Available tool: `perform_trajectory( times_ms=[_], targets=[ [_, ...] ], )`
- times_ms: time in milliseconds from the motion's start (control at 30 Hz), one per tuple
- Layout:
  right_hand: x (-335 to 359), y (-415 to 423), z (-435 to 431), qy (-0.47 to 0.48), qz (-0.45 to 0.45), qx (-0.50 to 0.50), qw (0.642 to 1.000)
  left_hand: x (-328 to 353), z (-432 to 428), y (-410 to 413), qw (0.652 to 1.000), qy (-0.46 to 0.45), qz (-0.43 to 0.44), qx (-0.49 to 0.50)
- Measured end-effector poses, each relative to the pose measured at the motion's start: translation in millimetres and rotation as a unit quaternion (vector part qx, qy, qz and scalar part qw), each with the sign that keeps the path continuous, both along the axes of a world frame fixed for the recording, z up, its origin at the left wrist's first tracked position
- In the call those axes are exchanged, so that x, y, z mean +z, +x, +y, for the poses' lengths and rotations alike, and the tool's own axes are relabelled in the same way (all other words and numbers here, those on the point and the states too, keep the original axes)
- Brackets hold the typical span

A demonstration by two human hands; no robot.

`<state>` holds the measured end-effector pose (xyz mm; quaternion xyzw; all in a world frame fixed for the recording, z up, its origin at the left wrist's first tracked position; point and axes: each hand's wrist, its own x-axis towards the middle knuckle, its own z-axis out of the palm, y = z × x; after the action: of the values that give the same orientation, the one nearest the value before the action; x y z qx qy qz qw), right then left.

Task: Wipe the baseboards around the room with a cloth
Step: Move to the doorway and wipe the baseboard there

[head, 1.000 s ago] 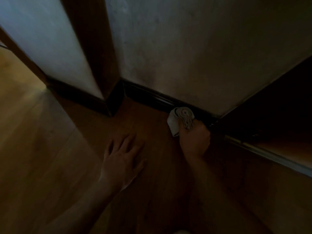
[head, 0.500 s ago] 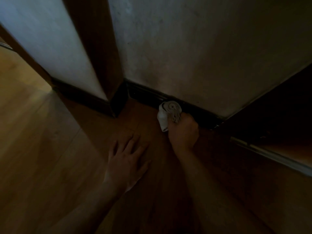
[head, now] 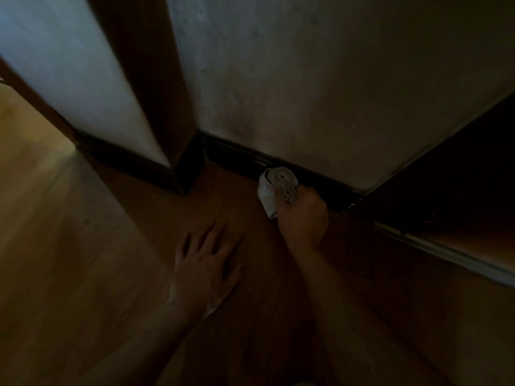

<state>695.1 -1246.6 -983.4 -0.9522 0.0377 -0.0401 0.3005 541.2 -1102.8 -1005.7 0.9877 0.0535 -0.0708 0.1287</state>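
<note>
A dark baseboard (head: 237, 156) runs along the foot of the pale wall ahead. My right hand (head: 303, 218) grips a bunched white cloth (head: 274, 188) and holds it against the baseboard, right of the corner. My left hand (head: 206, 271) lies flat on the wooden floor with fingers spread, holding nothing. A second stretch of baseboard (head: 125, 160) continues to the left past a wooden post (head: 145, 79).
The wooden floor (head: 69, 246) is lit at the left and dark near me. A dark opening with a metal floor track (head: 446, 254) lies at the right. The wooden post sticks out at the corner, left of the cloth.
My right hand has slid the cloth leftward along the baseboard toward the corner. My left hand has stayed flat on the floor.
</note>
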Motion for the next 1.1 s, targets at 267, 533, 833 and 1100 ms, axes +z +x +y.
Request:
perform_trajectory(
  times_ms=[267, 533, 833, 1100],
  targets=[
    [-2, -11, -58, 0.023, -0.011, -0.077, 0.997, 1, -5, 2, 1.0, -0.003, 0.005, 0.011],
    [-1, -10, -49, 0.014, -0.015, -0.054, 0.998, 6, -6, 3, 1.0, -0.002, 0.021, 0.011],
    [3, -3, -16, 0.01, 0.01, -0.022, 1.0, 10, -5, 4, 0.999, -0.006, 0.034, 0.006],
    [1, -15, -77, 0.004, -0.011, -0.095, 0.995, 16, -6, 5, 0.999, -0.011, 0.05, 0.009]
  ],
)
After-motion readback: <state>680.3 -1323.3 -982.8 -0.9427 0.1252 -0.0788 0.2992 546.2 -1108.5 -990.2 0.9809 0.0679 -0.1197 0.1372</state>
